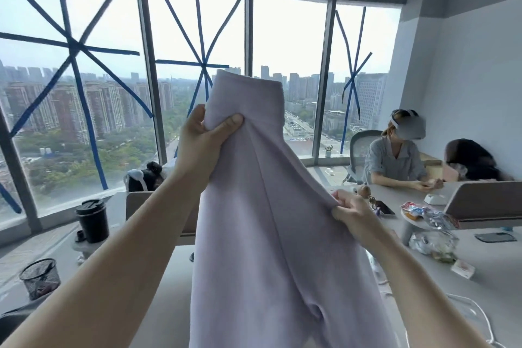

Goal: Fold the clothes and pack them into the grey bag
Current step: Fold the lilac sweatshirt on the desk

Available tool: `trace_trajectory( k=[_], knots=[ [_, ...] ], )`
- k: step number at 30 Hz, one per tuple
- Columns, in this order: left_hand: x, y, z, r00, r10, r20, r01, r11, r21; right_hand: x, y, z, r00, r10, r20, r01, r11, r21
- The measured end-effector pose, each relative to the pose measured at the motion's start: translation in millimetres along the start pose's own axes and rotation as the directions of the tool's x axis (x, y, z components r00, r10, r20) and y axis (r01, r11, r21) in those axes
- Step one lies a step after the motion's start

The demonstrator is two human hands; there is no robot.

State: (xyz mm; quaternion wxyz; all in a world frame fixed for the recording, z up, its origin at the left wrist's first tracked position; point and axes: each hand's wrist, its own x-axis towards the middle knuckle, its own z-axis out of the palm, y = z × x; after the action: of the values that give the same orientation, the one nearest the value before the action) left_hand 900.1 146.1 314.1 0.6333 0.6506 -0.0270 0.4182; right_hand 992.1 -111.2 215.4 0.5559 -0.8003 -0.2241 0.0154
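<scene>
A pale lilac pair of trousers (pixel 262 220) hangs in the air in front of me, waistband at the top, the two legs dropping out of the bottom of the view. My left hand (pixel 203 135) grips a bunch of fabric just under the waistband, raised high. My right hand (pixel 350 207) pinches the garment's right edge, lower and to the right. No grey bag is in view.
A white table (pixel 494 265) lies below with snack packets (pixel 432 217), a phone (pixel 384 207) and a white cable. A black cup (pixel 92 220) and a mesh bin (pixel 41 278) stand at the left. Two people sit at the far right, by the taped windows.
</scene>
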Motion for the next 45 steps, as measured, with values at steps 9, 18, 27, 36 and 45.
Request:
trace_trajectory(
  k=[9,18,27,36,45],
  knots=[
    [-20.0,-8.5,33.3,0.986,0.049,0.162,-0.077,0.982,0.175,-0.2,-69.9,38.4,0.977,-0.181,0.113,0.094,0.841,0.532],
    [-60.9,-78.5,-19.7,0.829,-0.411,0.380,0.394,0.911,0.125,10.1,-112.5,50.2,0.996,-0.093,0.007,0.070,0.802,0.593],
    [-104.5,-130.4,-11.2,0.841,-0.442,0.312,0.427,0.896,0.119,12.5,-122.6,35.1,0.986,-0.083,-0.148,0.149,0.839,0.523],
    [-97.9,-160.9,-23.2,0.872,-0.446,0.203,0.390,0.882,0.263,8.2,-113.0,0.2,0.884,0.052,-0.465,0.193,0.865,0.464],
    [-90.3,-175.0,-56.9,0.841,-0.448,0.305,0.326,0.868,0.375,5.4,-93.6,-1.7,0.835,0.059,-0.547,0.231,0.864,0.446]
  ],
)
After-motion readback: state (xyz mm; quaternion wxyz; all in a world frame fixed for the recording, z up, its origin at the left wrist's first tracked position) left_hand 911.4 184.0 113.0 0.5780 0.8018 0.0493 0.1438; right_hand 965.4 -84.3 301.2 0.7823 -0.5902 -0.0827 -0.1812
